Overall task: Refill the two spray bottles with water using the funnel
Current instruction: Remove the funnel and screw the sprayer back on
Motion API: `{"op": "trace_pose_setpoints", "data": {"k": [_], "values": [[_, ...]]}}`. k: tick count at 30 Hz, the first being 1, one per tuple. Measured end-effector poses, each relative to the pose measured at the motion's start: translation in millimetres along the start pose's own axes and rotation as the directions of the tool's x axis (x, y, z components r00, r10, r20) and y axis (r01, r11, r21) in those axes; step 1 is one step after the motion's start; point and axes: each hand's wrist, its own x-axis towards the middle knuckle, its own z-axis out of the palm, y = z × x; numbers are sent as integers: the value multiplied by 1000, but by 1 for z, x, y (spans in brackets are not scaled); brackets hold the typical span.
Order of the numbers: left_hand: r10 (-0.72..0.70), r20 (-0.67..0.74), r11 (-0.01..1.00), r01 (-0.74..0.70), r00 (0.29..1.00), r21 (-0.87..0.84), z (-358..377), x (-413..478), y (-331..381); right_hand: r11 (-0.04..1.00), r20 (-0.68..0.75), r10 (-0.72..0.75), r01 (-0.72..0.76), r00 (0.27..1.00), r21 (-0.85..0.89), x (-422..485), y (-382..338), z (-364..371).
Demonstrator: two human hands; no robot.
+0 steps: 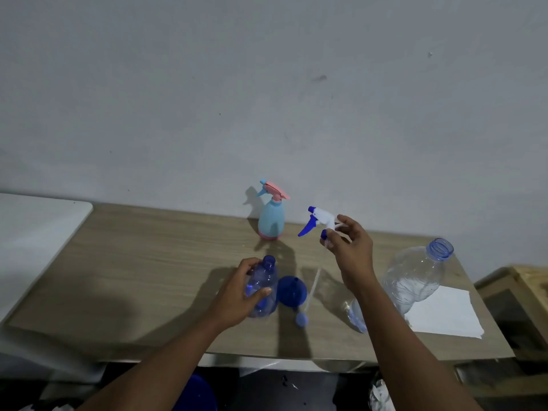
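My left hand (237,295) grips a clear blue spray bottle (264,280) that stands on the wooden table (133,262) with its neck uncovered. My right hand (351,247) holds the white and blue trigger sprayer head (318,219) in the air above the table; its long white dip tube (312,287) hangs down. A blue funnel (291,290) lies on the table just right of the bottle. A light blue spray bottle with a pink trigger (271,216) stands at the back by the wall. A big clear water bottle (412,277), uncapped, stands at the right.
A small blue cap (301,319) lies near the table's front edge. A white sheet of paper (444,312) lies under the big bottle at the right. A white surface (35,226) adjoins the table at the left, a wooden crate (516,295) at the right.
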Motion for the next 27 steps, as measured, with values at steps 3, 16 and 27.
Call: {"op": "trace_pose_setpoints", "data": {"k": [3,16,27], "values": [[28,-18,999,-28,999,-33,-2,0,11,991,-6,-115,115,993,65,-7,-30,7],[121,0,991,-120,993,-67,-11,-18,75,861,-43,-494,495,868,118,-39,-136,25],[198,52,973,-189,979,-132,-15,-28,119,811,-62,-559,561,827,166,-56,-162,8]]}}
